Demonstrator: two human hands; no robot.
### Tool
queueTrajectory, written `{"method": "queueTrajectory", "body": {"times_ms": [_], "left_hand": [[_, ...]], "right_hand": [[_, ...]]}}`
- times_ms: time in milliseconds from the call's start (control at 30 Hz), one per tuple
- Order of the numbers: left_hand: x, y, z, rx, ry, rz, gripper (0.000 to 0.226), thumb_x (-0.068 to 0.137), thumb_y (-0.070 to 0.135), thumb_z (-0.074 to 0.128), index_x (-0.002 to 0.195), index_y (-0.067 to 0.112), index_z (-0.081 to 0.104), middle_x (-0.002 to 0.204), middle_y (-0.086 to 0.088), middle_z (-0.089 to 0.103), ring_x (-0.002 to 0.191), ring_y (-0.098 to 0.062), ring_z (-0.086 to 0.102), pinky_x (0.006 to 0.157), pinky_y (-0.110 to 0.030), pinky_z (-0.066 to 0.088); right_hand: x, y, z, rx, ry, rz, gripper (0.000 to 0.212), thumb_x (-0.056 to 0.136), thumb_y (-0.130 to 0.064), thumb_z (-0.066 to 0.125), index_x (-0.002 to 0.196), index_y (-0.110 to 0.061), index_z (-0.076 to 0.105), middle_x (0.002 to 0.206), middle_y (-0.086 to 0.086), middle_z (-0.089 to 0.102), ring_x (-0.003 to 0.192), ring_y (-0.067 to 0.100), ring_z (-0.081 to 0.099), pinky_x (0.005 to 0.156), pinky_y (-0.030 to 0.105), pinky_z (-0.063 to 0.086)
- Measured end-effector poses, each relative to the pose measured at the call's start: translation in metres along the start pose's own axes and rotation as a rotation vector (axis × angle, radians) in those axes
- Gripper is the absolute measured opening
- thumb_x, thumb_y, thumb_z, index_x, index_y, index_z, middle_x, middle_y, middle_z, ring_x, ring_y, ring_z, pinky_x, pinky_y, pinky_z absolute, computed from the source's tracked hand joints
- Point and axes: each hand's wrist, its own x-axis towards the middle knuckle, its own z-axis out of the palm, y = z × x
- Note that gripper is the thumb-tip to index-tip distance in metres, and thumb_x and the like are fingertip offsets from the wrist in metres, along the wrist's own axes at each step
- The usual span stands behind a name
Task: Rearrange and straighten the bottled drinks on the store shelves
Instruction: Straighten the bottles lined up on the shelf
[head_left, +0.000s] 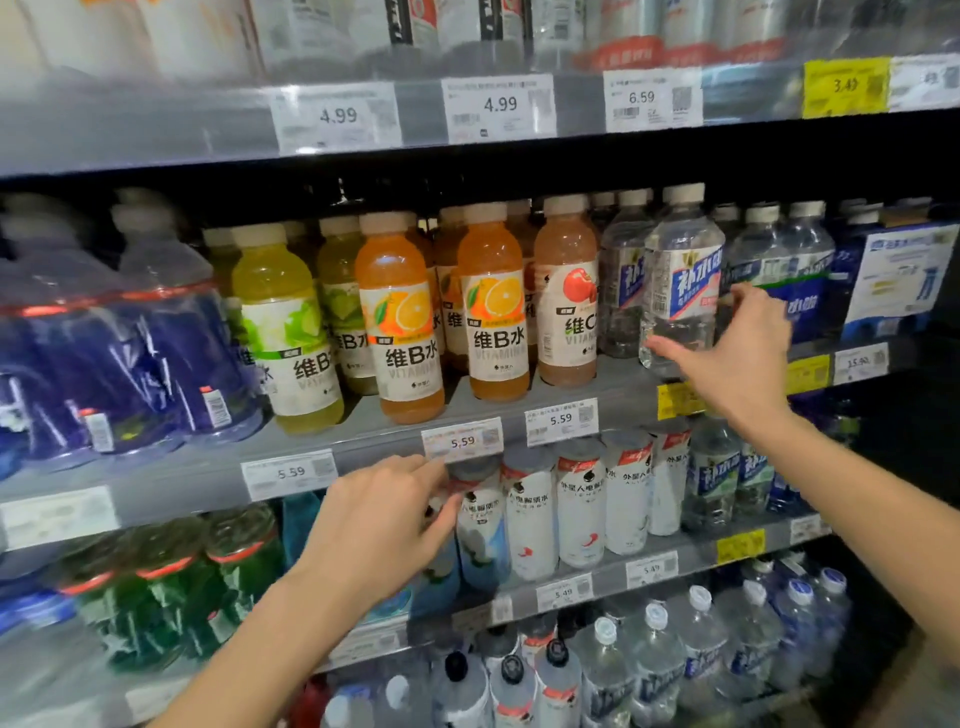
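right hand (737, 353) raised at the middle shelf (374, 441), fingers spread and relaxed around the clear water bottle (680, 280) with the blue-and-white label; thumb reaches across its lower front, fingertips sit at its right side. contact looks light, cannot tell if it is a firm grip. that bottle stands at the shelf front, tilted slightly, just right of the peach-coloured drink (566, 296). left of that: two orange drinks (493, 306), then yellow-green drinks (285, 327), all upright, white caps.

left hand (384, 525) lower, in front of the next shelf down, fingers loosely extended, fingertips just under a 5.59 price tag (462, 440) and touching the top of a white-sleeved bottle (480, 519) in that row. holds nothing.
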Motion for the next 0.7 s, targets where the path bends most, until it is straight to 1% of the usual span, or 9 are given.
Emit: {"method": "queueTrajectory", "body": {"times_ms": [100, 200, 267, 333, 400, 467, 533, 633, 700], "left_hand": [[-0.026, -0.021, -0.003, 0.025, -0.038, -0.053, 0.023, 0.090, 0.051, 0.053, 0.083, 0.030, 0.061, 0.074, 0.012, 0.062, 0.071, -0.013, 0.064, 0.051, -0.029, 0.046], [-0.056, -0.040, -0.003, 0.036, -0.075, -0.094, 0.021, 0.089, 0.051, 0.056, 0.085, 0.030, 0.061, 0.079, 0.010, 0.063, 0.077, -0.014, 0.066, 0.054, -0.030, 0.046], [-0.076, -0.050, 0.000, 0.049, -0.102, -0.125, 0.021, 0.087, 0.050, 0.058, 0.083, 0.029, 0.061, 0.077, 0.009, 0.063, 0.076, -0.016, 0.067, 0.053, -0.030, 0.046], [-0.096, -0.058, 0.001, 0.070, -0.129, -0.162, 0.023, 0.086, 0.050, 0.059, 0.084, 0.027, 0.061, 0.078, 0.007, 0.063, 0.077, -0.018, 0.068, 0.052, -0.031, 0.048], [-0.116, -0.064, 0.004, 0.073, -0.180, -0.205, 0.027, 0.090, 0.052, 0.053, 0.096, 0.027, 0.062, 0.092, 0.007, 0.064, 0.091, -0.018, 0.067, 0.061, -0.033, 0.050], [-0.135, -0.070, 0.007, 0.067, -0.227, -0.242, 0.033, 0.094, 0.053, 0.046, 0.110, 0.027, 0.059, 0.105, 0.007, 0.062, 0.102, -0.018, 0.064, 0.071, -0.034, 0.051], [-0.151, -0.076, 0.008, 0.053, -0.250, -0.275, 0.036, 0.095, 0.053, 0.045, 0.116, 0.026, 0.058, 0.110, 0.006, 0.061, 0.106, -0.018, 0.062, 0.074, -0.035, 0.052], [-0.172, -0.083, 0.010, 0.032, -0.275, -0.314, 0.037, 0.094, 0.051, 0.048, 0.117, 0.024, 0.059, 0.111, 0.006, 0.061, 0.108, -0.019, 0.062, 0.075, -0.037, 0.053], [-0.182, -0.084, 0.012, 0.038, -0.280, -0.317, 0.035, 0.095, 0.050, 0.047, 0.114, 0.023, 0.058, 0.112, 0.005, 0.061, 0.109, -0.018, 0.061, 0.075, -0.036, 0.052]], "right_hand": [[-0.035, -0.007, 0.002, 0.019, 0.069, -0.113, 0.059, 0.079, -0.041, 0.078, 0.121, -0.006, 0.054, 0.118, 0.015, 0.056, 0.114, 0.034, 0.049, 0.094, 0.040, 0.039], [-0.079, -0.015, 0.008, 0.036, -0.054, -0.279, 0.022, 0.084, -0.022, 0.072, 0.099, -0.009, 0.063, 0.097, 0.012, 0.061, 0.096, 0.034, 0.057, 0.082, 0.041, 0.044], [-0.108, -0.020, 0.017, 0.001, -0.183, -0.357, 0.012, 0.084, -0.020, 0.070, 0.090, -0.013, 0.062, 0.087, 0.005, 0.062, 0.087, 0.030, 0.059, 0.077, 0.041, 0.048], [-0.137, -0.027, 0.026, -0.047, -0.300, -0.427, 0.011, 0.085, -0.021, 0.070, 0.089, -0.015, 0.063, 0.084, 0.001, 0.063, 0.085, 0.028, 0.061, 0.075, 0.038, 0.049], [-0.161, -0.035, 0.034, -0.071, -0.396, -0.493, 0.011, 0.086, -0.020, 0.072, 0.091, -0.013, 0.065, 0.085, 0.002, 0.066, 0.085, 0.027, 0.063, 0.074, 0.036, 0.048], [-0.182, -0.042, 0.046, -0.059, -0.512, -0.494, 0.011, 0.087, -0.022, 0.072, 0.092, -0.014, 0.065, 0.085, 0.001, 0.067, 0.084, 0.026, 0.063, 0.074, 0.037, 0.050], [-0.199, -0.049, 0.058, -0.028, -0.612, -0.476, 0.015, 0.087, -0.029, 0.070, 0.094, -0.016, 0.066, 0.084, -0.002, 0.066, 0.083, 0.023, 0.064, 0.075, 0.040, 0.052], [-0.220, -0.062, 0.073, -0.025, -0.708, -0.477, 0.029, 0.085, -0.049, 0.059, 0.099, -0.025, 0.064, 0.088, -0.009, 0.065, 0.085, 0.018, 0.065, 0.074, 0.042, 0.056], [-0.233, -0.074, 0.079, -0.047, -0.748, -0.482, 0.028, 0.088, -0.045, 0.063, 0.106, -0.024, 0.065, 0.096, -0.008, 0.068, 0.092, 0.018, 0.065, 0.079, 0.038, 0.054]]}}
